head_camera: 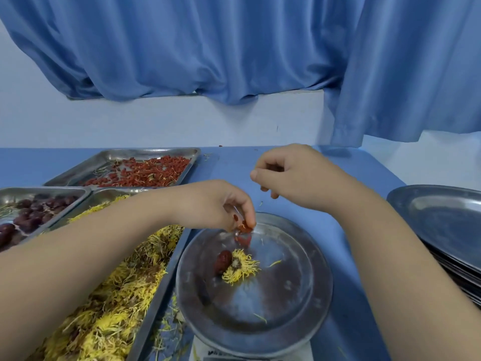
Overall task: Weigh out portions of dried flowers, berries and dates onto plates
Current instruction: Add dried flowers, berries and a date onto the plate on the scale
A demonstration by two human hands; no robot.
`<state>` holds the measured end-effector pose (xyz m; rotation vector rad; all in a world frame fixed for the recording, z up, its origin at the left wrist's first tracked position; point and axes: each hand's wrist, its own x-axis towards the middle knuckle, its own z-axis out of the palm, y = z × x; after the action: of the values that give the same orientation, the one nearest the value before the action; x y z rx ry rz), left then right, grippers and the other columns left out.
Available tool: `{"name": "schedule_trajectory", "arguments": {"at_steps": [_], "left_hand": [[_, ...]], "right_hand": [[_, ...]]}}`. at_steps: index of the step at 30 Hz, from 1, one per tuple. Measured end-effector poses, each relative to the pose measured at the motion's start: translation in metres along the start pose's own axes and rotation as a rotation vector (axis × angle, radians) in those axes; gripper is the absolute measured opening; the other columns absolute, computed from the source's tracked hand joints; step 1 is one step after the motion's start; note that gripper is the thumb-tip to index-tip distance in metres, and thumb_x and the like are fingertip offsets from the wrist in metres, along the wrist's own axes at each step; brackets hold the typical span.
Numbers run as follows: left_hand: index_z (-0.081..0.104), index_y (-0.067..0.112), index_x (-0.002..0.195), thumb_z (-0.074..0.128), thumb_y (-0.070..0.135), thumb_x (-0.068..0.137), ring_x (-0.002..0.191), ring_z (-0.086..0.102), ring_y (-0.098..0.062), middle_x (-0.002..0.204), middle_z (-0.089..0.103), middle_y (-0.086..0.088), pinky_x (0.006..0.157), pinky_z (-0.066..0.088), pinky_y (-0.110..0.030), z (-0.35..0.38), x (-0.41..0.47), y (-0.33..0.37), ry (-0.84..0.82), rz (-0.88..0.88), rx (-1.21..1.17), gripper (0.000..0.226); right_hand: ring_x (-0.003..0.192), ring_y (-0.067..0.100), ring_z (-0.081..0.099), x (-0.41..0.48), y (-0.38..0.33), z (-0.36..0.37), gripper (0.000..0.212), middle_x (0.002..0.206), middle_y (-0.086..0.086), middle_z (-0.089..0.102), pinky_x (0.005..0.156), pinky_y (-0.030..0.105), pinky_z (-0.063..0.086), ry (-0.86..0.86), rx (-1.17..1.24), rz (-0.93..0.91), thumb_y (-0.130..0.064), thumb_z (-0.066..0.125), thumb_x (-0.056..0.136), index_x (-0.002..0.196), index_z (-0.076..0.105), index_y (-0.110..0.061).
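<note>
A round metal plate (pixel 286 295) sits on a scale (pixel 307 354) at the bottom centre. On it lie one dark red date (pixel 223 261), a yellow dried flower (pixel 242 267) and a few red berries (pixel 243 239). My left hand (pixel 221 204) hovers over the plate's far rim, fingertips pinched on red berries (pixel 243 226). My right hand (pixel 294 173) floats above and behind the plate, fingers curled loosely; something dark and small shows inside them, too unclear to name.
Three metal trays stand at left: red berries (pixel 145 170) at the back, dates (pixel 31 212) at far left, yellow dried flowers (pixel 117 295) beside the plate. A stack of metal plates (pixel 442 220) is at right. Blue curtain and wall lie behind the blue table (pixel 351 295).
</note>
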<state>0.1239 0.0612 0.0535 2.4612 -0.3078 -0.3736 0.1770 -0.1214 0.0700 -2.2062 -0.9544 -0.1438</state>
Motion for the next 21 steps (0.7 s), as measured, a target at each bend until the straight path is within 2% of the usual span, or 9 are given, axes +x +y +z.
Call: {"name": "schedule_trajectory", "arguments": {"at_steps": [2, 6, 10, 14, 17, 21], "left_hand": [[0.071, 0.018, 0.094, 0.050, -0.010, 0.087, 0.100, 0.066, -0.032, 0.100, 0.074, -0.007, 0.097, 0.049, -0.051, 0.002, -0.003, 0.003, 0.022, 0.001, 0.036, 0.036], [0.070, 0.019, 0.091, 0.051, -0.005, 0.087, 0.087, 0.068, -0.005, 0.092, 0.074, 0.005, 0.086, 0.054, -0.025, 0.008, -0.007, 0.012, 0.123, 0.018, 0.101, 0.031], [0.068, 0.021, 0.081, 0.052, -0.006, 0.082, 0.070, 0.065, 0.001, 0.084, 0.074, 0.003, 0.069, 0.052, -0.015, 0.019, -0.005, 0.011, 0.186, 0.011, 0.061, 0.032], [0.065, 0.025, 0.079, 0.063, -0.004, 0.079, 0.059, 0.061, 0.007, 0.075, 0.070, 0.011, 0.056, 0.045, -0.008, 0.023, -0.003, 0.007, 0.210, 0.031, 0.042, 0.028], [0.066, 0.029, 0.083, 0.072, 0.005, 0.079, 0.062, 0.061, 0.004, 0.078, 0.069, 0.016, 0.058, 0.046, -0.010, 0.022, -0.003, 0.003, 0.232, 0.036, 0.053, 0.024], [0.069, 0.027, 0.091, 0.067, 0.003, 0.086, 0.077, 0.065, 0.004, 0.091, 0.072, 0.013, 0.066, 0.048, -0.007, 0.023, -0.005, 0.003, 0.251, 0.039, 0.012, 0.024]], "right_hand": [[0.067, 0.014, 0.066, -0.002, -0.004, -0.005, 0.019, 0.073, 0.000, 0.069, 0.044, 0.011, 0.041, 0.017, 0.018, 0.005, -0.029, 0.059, 0.087, 0.075, 0.067, -0.016], [0.068, 0.018, 0.066, -0.011, -0.013, -0.017, 0.020, 0.072, -0.003, 0.069, 0.051, 0.026, 0.050, 0.107, 0.019, 0.035, -0.031, 0.058, 0.086, 0.072, 0.066, -0.019], [0.063, 0.014, 0.062, -0.029, -0.023, -0.014, 0.019, 0.071, -0.003, 0.068, 0.044, 0.012, 0.040, 0.198, 0.110, 0.017, -0.028, 0.060, 0.085, 0.070, 0.066, -0.018], [0.058, 0.008, 0.056, -0.060, -0.019, -0.002, 0.020, 0.066, -0.004, 0.065, 0.056, 0.022, 0.045, 0.210, 0.027, 0.064, -0.027, 0.059, 0.086, 0.069, 0.065, -0.019], [0.055, 0.004, 0.048, -0.090, -0.006, 0.004, 0.022, 0.060, -0.009, 0.060, 0.056, 0.023, 0.042, 0.242, -0.008, 0.085, -0.026, 0.060, 0.087, 0.066, 0.063, -0.019], [0.061, 0.006, 0.048, -0.126, 0.008, 0.016, 0.022, 0.060, -0.006, 0.054, 0.057, 0.016, 0.037, 0.275, -0.039, 0.005, -0.023, 0.061, 0.087, 0.065, 0.060, -0.020]]}}
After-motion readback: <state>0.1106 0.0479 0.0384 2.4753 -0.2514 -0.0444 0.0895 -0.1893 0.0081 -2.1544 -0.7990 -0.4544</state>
